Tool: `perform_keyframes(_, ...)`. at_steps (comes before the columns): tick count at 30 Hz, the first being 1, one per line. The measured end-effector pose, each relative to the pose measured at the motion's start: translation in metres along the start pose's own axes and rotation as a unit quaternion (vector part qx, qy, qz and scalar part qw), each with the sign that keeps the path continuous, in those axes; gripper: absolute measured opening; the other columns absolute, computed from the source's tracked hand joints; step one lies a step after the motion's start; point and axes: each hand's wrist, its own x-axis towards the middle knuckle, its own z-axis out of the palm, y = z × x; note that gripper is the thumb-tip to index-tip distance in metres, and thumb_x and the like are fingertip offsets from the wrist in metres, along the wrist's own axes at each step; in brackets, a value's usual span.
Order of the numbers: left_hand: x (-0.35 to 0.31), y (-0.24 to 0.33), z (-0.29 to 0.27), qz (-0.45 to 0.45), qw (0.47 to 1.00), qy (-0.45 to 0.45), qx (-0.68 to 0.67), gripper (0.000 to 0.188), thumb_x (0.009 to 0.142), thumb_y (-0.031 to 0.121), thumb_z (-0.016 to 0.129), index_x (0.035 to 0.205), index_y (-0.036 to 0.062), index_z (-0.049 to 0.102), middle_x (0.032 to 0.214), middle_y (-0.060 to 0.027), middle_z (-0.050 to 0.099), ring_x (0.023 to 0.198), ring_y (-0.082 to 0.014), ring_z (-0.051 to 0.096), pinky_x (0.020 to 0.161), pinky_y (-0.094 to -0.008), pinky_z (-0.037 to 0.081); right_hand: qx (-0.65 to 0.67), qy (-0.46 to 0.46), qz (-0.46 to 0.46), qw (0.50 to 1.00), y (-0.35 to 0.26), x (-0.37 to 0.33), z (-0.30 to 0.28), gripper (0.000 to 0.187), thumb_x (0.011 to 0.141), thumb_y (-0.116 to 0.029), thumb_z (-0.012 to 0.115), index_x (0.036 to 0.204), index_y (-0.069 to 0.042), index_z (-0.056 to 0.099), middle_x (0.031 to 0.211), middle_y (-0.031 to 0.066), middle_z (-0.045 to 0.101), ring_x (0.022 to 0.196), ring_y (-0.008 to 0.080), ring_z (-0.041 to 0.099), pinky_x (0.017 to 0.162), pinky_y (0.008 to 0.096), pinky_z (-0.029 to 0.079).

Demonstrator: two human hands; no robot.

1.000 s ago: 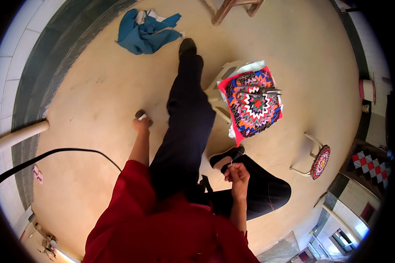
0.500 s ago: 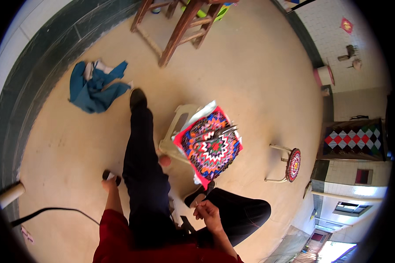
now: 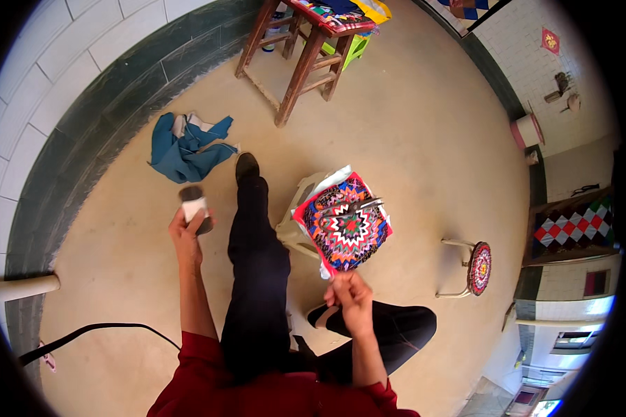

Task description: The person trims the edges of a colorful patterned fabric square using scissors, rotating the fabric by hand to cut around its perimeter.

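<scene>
Out over the floor at the left, my left hand (image 3: 190,233) is closed round a small dark roll with a white band (image 3: 194,206); it is slightly blurred. My right hand (image 3: 352,297) is closed, thumb and fingers pinched together, by the near corner of a multicoloured zigzag-patterned mat (image 3: 349,236). Whatever the pinch holds is too small to make out. The mat has a red edge and lies on a cream plastic stool (image 3: 296,221) in front of me. On top of it rest dark scissors (image 3: 358,207).
Teal cloth (image 3: 189,161) lies crumpled on the floor beyond my left foot. A wooden stool (image 3: 300,78) with folded fabrics stands at the back. Toward the right is a small stool (image 3: 478,268) with a round patterned top. A black cable (image 3: 97,326) curves in at lower left.
My left hand has risen and moved forward with the roll. My right hand has gone forward and a little right, up to the mat's near corner. The view has shifted slightly.
</scene>
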Motion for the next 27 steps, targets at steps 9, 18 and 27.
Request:
perform_keyframes(9,-0.128,0.112,0.115,-0.065,0.931,-0.342,-0.110,0.037,0.093,0.022,0.057,0.116,-0.0076,0.054,0.085,-0.0174,0.066,0.066,-0.0250,0.066,0.060,-0.0343,0.055,-0.084,-0.072,-0.270,0.957,-0.088,-0.023,0.026,0.010,0.094,0.000,0.054,0.103,0.000,0.059,0.073,0.0045,0.060,0.061,0.0092,0.056,0.056,0.0230,0.045)
perform_keyframes(18,-0.200,0.107,0.169,-0.083,0.938,-0.330,-0.068,0.040,0.099,0.030,0.046,0.109,-0.0070,0.057,0.084,-0.0170,0.067,0.067,-0.0220,0.066,0.061,-0.0327,0.054,-0.102,0.005,-0.289,0.952,-0.087,-0.080,-0.018,0.011,0.091,0.002,0.054,0.102,0.000,0.056,0.075,0.0051,0.063,0.058,0.0116,0.056,0.056,0.0241,0.045)
perform_keyframes(27,-0.230,0.103,0.188,-0.018,0.948,-0.317,-0.014,0.035,0.099,0.028,0.047,0.108,-0.0037,0.059,0.085,-0.0139,0.068,0.075,-0.0174,0.065,0.069,-0.0294,0.050,-0.018,0.028,-0.203,0.979,-0.072,-0.102,-0.026,0.004,0.094,-0.001,0.053,0.098,0.000,0.054,0.065,0.0026,0.062,0.054,0.0047,0.054,0.050,0.0199,0.040)
